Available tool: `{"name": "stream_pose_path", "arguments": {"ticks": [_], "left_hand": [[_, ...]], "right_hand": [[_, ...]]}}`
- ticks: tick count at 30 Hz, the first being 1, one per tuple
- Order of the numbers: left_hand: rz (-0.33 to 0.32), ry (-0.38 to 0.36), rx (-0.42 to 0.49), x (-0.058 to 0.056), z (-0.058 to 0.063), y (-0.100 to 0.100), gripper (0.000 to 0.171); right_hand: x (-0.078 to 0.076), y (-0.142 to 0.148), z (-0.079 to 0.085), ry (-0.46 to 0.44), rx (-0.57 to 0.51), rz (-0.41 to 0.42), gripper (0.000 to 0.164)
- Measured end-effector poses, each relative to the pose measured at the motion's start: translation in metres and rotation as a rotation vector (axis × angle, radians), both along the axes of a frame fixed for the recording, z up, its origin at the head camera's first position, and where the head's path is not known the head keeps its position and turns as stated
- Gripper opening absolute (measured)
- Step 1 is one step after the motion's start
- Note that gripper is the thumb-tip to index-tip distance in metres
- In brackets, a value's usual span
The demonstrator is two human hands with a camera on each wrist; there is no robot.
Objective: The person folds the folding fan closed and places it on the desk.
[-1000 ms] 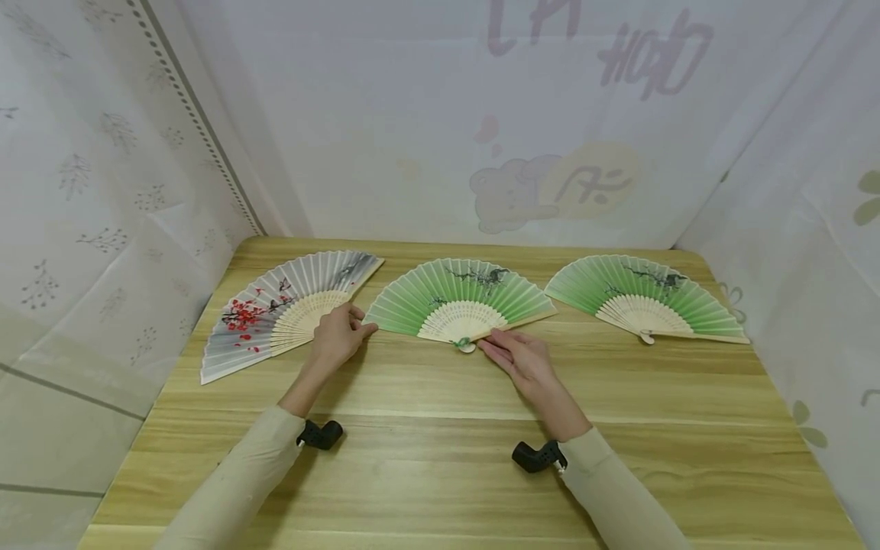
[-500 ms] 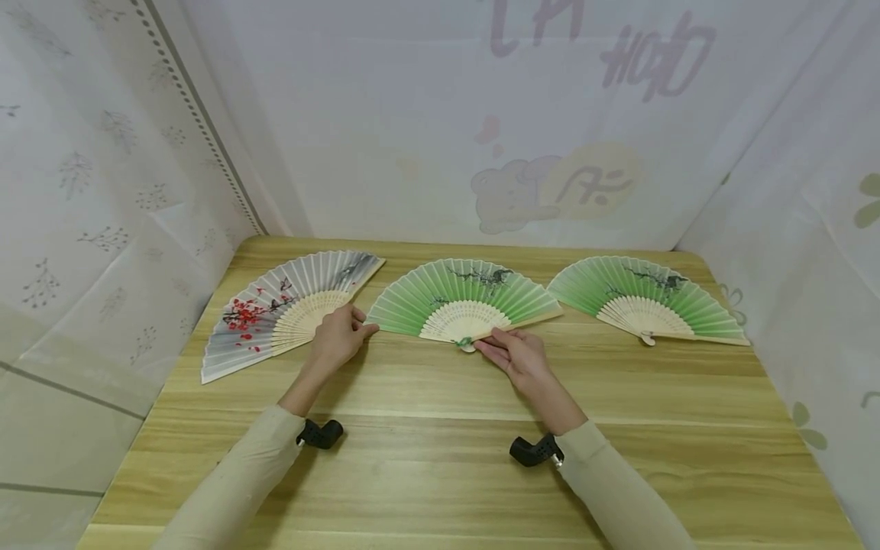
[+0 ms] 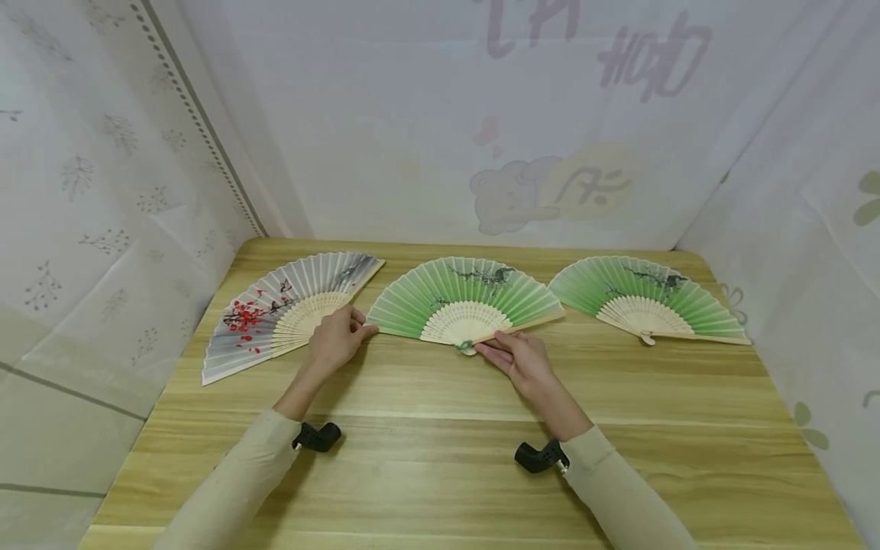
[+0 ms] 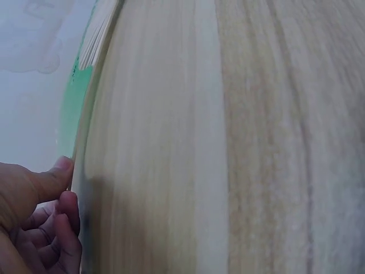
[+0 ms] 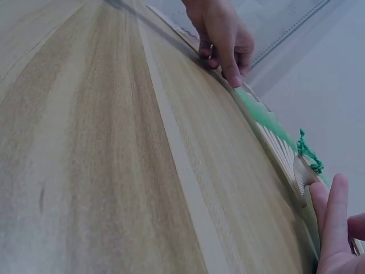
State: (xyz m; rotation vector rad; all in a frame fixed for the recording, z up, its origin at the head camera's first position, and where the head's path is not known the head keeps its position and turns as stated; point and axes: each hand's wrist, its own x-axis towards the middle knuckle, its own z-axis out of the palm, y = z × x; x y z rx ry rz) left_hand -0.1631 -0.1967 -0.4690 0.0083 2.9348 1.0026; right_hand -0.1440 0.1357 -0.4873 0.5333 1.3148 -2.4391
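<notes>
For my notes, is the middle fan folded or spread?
Spread: the middle fan shows its pale ribs splayed and green leaf opened in a wide arc.

Looks like thin pleated cloth and smooth, matt wood on the fan (image 3: 467,305) at the right hand (image 3: 525,363). Shows smooth, faintly glossy wood on the desk (image 3: 440,473) beneath, matt plastic on the wrist camera (image 3: 539,457) behind.

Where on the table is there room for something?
There's bare table between the left sleeve and right sleeve, and in front of the right green fan. It's crowded farther back, with the red-flowered fan, left hand, middle green fan and right hand close together.
</notes>
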Motion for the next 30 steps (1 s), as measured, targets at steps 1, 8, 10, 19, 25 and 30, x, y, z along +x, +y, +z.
{"name": "stream_pose_path", "arguments": {"ticks": [1,8,10,19,25,30], "left_hand": [[-0.001,0.01,0.002,0.0002,0.0003,-0.0003,0.031],[-0.008,0.049,0.023,0.0028,0.0036,-0.001,0.03],[-0.014,0.052,0.033,0.0036,0.0048,-0.0007,0.03],[-0.029,0.063,0.069,0.0048,0.0071,0.0,0.028],[-0.044,0.09,0.097,0.0024,0.0065,-0.0022,0.028],[-0.046,0.126,0.12,-0.0019,0.009,-0.0016,0.028]], "right_hand": [[0.0002,0.0003,0.0003,0.001,0.0,0.002,0.013],[0.0022,0.0039,0.0017,0.013,-0.024,0.012,0.01],[0.0029,0.0052,0.0016,0.018,-0.032,0.016,0.011],[0.0046,0.0083,0.0006,0.041,-0.047,0.036,0.012],[0.004,0.0094,0.0023,0.068,-0.045,0.047,0.012],[0.0009,0.0096,0.0046,0.111,-0.068,0.042,0.013]]}}
